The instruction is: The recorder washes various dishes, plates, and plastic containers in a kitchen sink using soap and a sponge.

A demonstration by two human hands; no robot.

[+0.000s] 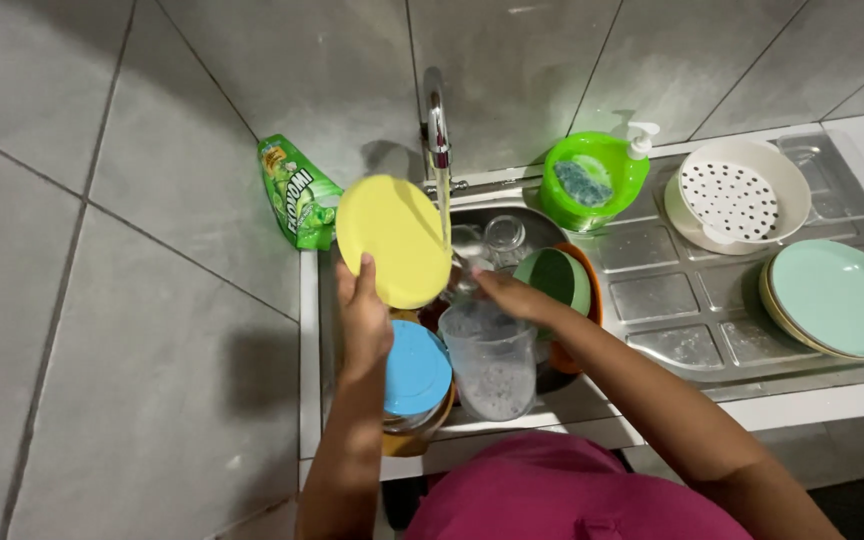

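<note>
From the head camera, the person's left hand [364, 318] grips a round yellow plate [393, 240] by its lower edge and tilts it up on its side, so its face meets the thin stream of water running from the chrome tap [436, 125]. The right hand [508, 293] reaches in beside the plate under the stream; whether it is closed on something cannot be told. Below them the sink [552, 228] is crowded: a blue lid [415, 367], a clear plastic jug [493, 362], upturned glasses [504, 238] and a green bowl [556, 280] nested in an orange one. A green, crumpled soap pouch [295, 191] with pale lettering leans against the wall tiles. On the steel worktop [652, 295] stand a lime pump tub [590, 178], a white perforated strainer [737, 196] and stacked mint plates [838, 298], set aside to drain.
</note>
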